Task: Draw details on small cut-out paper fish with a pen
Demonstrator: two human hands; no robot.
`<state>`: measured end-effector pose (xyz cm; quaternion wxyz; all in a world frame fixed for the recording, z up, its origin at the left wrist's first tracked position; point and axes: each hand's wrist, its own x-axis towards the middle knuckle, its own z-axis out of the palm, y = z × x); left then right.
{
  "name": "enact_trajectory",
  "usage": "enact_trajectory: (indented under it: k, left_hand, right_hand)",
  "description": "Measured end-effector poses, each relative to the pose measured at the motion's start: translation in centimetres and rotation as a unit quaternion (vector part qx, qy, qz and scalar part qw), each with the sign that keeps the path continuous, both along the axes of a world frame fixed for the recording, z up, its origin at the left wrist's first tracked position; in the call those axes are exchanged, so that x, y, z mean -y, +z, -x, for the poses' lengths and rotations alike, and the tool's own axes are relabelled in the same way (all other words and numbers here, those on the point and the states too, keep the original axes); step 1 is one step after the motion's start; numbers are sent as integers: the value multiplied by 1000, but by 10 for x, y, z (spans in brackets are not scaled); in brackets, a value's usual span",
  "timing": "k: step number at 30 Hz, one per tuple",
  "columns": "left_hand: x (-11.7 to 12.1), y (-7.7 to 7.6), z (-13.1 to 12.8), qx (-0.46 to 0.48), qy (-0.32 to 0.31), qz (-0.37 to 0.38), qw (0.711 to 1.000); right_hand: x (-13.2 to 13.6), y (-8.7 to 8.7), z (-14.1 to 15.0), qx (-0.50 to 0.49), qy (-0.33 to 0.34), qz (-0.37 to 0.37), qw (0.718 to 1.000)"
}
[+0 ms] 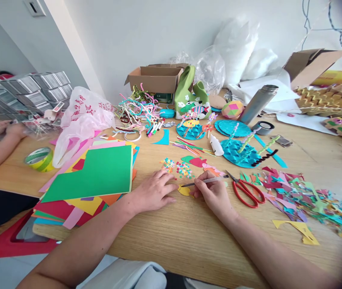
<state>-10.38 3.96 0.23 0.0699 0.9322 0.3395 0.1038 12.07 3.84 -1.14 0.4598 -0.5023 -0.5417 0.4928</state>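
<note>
My right hand (214, 196) grips a thin grey pen (218, 178), its tip over a small yellow paper cutout (185, 191) on the table. Flat on the wood to the left, with fingers apart, lies my left hand (151, 190); its fingertips are close to the cutout and hold nothing. Just beyond them are two little heaps of coloured paper dots (184, 169). Red, green and pink fish-shaped cutouts (199, 161) lie behind the pen. Red-handled scissors (248, 193) rest beside my right hand, blades partly apart.
Coloured sheets, green on top (98, 172), are stacked at left, near yellow tape (40, 159). Paper scraps (306, 192) cover the right. Farther back stand a glue bottle (217, 145), blue discs (239, 154), a steel flask (259, 104) and a cardboard box (155, 80). Another person's hands (16, 130) are at far left.
</note>
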Motion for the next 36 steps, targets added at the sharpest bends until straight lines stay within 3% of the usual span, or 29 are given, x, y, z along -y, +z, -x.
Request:
enact_trajectory:
  k: [4, 14, 19, 26, 36]
  left_hand:
    - [-1, -1, 0, -3, 2, -2, 1000]
    - [12, 1, -12, -10, 18, -21, 1000]
    - [19, -3, -21, -31, 31, -47, 998]
    - [13, -2, -14, -29, -5, -20, 999]
    - [4, -3, -3, 17, -32, 10, 999]
  right_hand:
    - [0, 2, 0, -47, -6, -1, 999]
    - [0, 4, -2, -22, -103, -67, 992]
    - [0, 4, -1, -28, -97, -62, 993]
    - [0, 4, -2, -29, -82, -51, 995]
    - [-7, -3, 0, 4, -7, 16, 1000]
